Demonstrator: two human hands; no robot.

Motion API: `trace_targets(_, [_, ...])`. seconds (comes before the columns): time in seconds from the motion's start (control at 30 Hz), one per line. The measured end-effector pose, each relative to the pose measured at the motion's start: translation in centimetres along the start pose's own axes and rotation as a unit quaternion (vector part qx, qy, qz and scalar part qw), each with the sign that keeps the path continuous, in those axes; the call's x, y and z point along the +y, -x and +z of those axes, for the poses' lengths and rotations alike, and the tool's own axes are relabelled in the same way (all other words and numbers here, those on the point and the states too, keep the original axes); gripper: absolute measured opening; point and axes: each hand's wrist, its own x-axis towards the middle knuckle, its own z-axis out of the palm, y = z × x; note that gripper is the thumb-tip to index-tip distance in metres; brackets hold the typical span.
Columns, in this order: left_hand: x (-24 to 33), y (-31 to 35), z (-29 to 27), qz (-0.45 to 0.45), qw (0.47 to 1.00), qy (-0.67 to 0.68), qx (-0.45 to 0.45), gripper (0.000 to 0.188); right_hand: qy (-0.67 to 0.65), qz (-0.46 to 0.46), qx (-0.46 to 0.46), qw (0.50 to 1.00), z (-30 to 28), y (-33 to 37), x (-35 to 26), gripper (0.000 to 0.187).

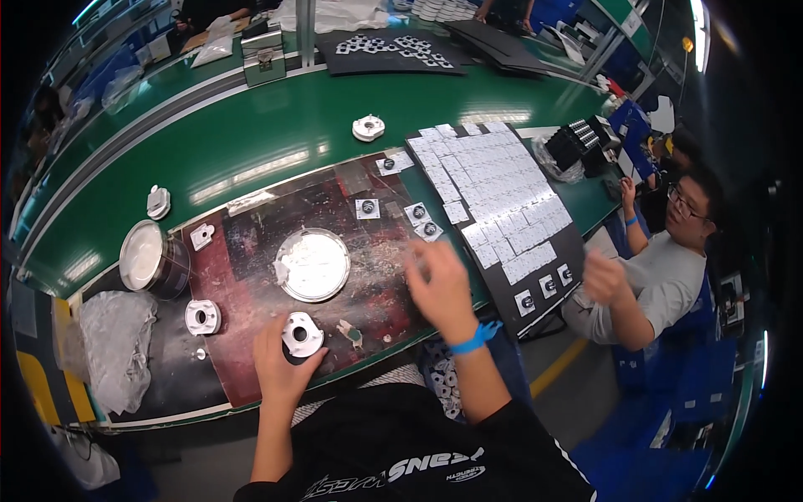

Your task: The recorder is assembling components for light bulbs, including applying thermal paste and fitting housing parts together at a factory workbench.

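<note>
My left hand (280,361) grips a white round plastic part (311,345) with a dark centre hole, thumb and fingers on its sides, at the mat's near edge. My right hand (443,289), wearing a blue wristband, hovers over the mat's right side. Motion blurs its fingertips, so I cannot make out anything between them. Just beyond it lie small white square boards with black round pieces (430,229). A shallow round tray (336,266) with a whitish surface sits mid-mat. Another holed white part (203,318) rests left of my left hand.
A large black board (478,241) covered with white square boards slants along the right. At left stand a round tin (171,272) and a crumpled clear plastic bag (117,347). More white parts (368,128) lie on the green table. A co-worker (669,276) sits at right.
</note>
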Motion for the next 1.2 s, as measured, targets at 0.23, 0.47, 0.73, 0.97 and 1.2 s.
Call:
trace_targets(0.23, [-0.1,-0.2,0.0,0.034,0.999,-0.015,-0.016,0.088,0.165,0.019,-0.021,0.986,0.5,-3.7,7.0,0.037])
trace_targets(0.47, [-0.3,0.2,-1.1,0.043,0.999,-0.023,0.015,0.098,0.102,0.013,-0.033,0.994,1.6,-4.1,6.2,0.029])
trace_targets(0.73, [2.7,0.8,-1.6,0.134,0.982,0.065,0.114,0.05,0.0,0.065,-0.042,0.997,-0.3,-3.0,4.3,0.019])
trace_targets(0.97, [5.9,-0.4,-2.2,0.022,0.961,0.277,-0.003,0.03,-0.416,0.19,-0.071,0.887,1.0,-1.4,0.2,0.023])
trace_targets(1.2, [8.1,-3.9,-0.5,0.031,0.974,0.225,-0.007,0.038,-0.612,0.242,-0.117,0.743,2.2,3.3,-5.2,0.025])
